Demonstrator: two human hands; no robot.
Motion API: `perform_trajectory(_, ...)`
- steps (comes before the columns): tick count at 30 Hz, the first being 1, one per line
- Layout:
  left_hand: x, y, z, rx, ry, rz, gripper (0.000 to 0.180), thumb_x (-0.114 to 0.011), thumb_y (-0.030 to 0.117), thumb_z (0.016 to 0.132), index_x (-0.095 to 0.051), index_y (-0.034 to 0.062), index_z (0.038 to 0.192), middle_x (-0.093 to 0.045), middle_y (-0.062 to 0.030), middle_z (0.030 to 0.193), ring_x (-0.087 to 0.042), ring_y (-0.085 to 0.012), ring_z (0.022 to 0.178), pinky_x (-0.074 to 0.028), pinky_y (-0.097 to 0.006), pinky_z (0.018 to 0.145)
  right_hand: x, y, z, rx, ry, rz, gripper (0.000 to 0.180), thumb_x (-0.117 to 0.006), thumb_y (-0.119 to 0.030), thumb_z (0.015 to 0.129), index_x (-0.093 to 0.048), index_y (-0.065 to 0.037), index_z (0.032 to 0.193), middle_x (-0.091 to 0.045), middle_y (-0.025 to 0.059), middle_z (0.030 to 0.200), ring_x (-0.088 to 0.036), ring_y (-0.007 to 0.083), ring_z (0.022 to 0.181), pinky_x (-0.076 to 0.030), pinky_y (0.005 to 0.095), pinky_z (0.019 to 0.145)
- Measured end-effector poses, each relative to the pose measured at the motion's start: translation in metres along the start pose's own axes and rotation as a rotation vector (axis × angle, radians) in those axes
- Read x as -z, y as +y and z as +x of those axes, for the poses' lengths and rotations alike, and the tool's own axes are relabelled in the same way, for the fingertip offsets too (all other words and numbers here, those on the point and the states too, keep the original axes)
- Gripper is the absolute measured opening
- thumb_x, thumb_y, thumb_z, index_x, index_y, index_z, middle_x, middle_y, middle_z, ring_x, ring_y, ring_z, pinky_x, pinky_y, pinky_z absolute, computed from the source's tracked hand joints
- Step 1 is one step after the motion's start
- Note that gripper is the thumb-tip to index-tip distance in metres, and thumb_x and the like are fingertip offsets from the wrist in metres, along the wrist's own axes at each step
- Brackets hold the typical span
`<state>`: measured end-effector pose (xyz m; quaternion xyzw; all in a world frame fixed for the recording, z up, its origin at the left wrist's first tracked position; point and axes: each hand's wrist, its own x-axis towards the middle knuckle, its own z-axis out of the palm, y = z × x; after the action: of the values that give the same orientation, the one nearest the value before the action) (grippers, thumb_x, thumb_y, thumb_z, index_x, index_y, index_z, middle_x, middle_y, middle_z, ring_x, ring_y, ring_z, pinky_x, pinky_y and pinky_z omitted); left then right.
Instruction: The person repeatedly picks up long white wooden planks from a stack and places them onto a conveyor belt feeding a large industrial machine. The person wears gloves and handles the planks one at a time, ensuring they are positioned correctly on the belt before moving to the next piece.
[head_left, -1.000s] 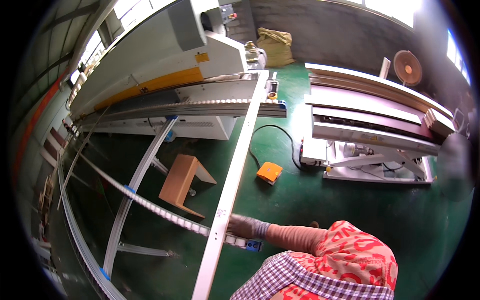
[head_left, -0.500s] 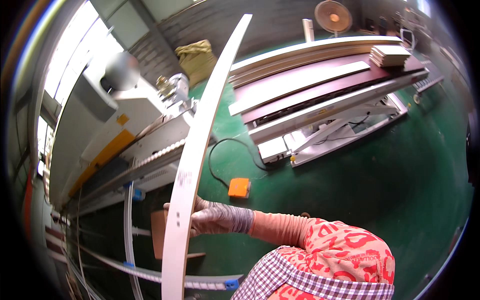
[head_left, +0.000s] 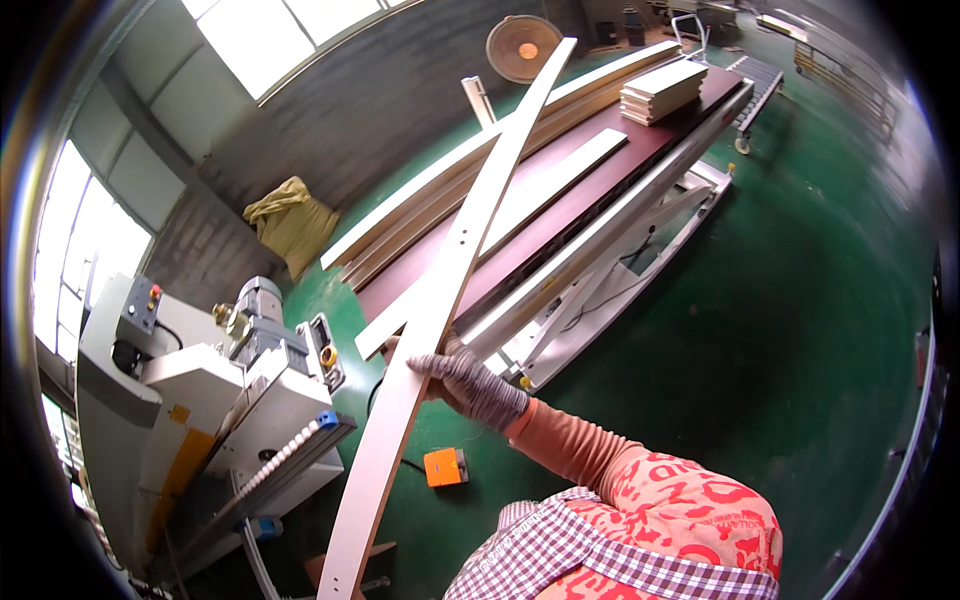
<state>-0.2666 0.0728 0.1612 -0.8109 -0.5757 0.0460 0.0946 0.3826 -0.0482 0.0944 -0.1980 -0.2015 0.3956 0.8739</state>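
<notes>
My right hand [head_left: 470,380], in a grey striped work glove, is closed around the edge of a long, narrow white board [head_left: 445,275]. The board is held aloft and slants from the lower edge up to the far middle of the view, with small dark holes near its middle and its near end. Behind it stands a lift table [head_left: 645,140] with a dark red top. On that top lie a white plank [head_left: 555,185], several long boards [head_left: 400,212] along the far side and a stack of short white boards [head_left: 662,95]. My left hand is out of view.
A white and grey machine [head_left: 185,370] with a rail stands at the left. An orange foot pedal [head_left: 443,467] with a cable sits on the green floor. A fan [head_left: 520,50], a yellowish sack [head_left: 292,222] and a roller conveyor [head_left: 762,88] are farther back.
My view has turned rightward, so the lift table appears farther left and the machine lower. The board in my right hand has swung toward the table and now crosses in front of it.
</notes>
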Motion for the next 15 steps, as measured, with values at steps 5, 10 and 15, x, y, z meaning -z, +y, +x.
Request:
perform_trajectory(5, 0.002, 0.03, 0.098, -0.057, -0.012, 0.027, 0.083, -0.086, 0.047, 0.059, -0.053, 0.012, 0.126, -0.059, -0.0197, 0.115, -0.052, -0.0397, 0.11, -0.043, -0.047, 0.096, 0.083, -0.033, 0.074, 0.132, 0.097, 0.003, 0.063, -0.064, -0.008, 0.083, -0.03, 0.002, 0.135, -0.057, 0.0205, 0.124, -0.065, 0.0298, 0.103, -0.061, 0.0423, 0.082)
perform_trajectory(10, -0.01, 0.054, 0.214, -0.135, 0.04, 0.038, 0.08, -0.086, 0.044, 0.061, -0.052, 0.0146, 0.127, -0.058, -0.0177, 0.115, -0.051, -0.0363, 0.11, -0.042, -0.046, 0.097, 0.139, -0.062, 0.146, 0.2, 0.259, -0.047, 0.042, -0.052, -0.007, 0.088, -0.048, 0.009, 0.126, -0.064, 0.0219, 0.107, -0.068, 0.0287, 0.095, -0.063, 0.0384, 0.077)
perform_trajectory(15, -0.023, 0.077, 0.346, -0.205, 0.094, 0.035, 0.078, -0.085, 0.041, 0.063, -0.051, 0.0172, 0.128, -0.057, -0.0158, 0.116, -0.05, -0.0329, 0.111, -0.042, -0.044, 0.098, 0.198, -0.075, 0.228, 0.203, 0.393, -0.136, 0.051, -0.05, -0.01, 0.088, -0.038, 0.015, 0.13, -0.052, 0.0235, 0.131, -0.061, 0.0378, 0.109, -0.055, 0.0501, 0.092)
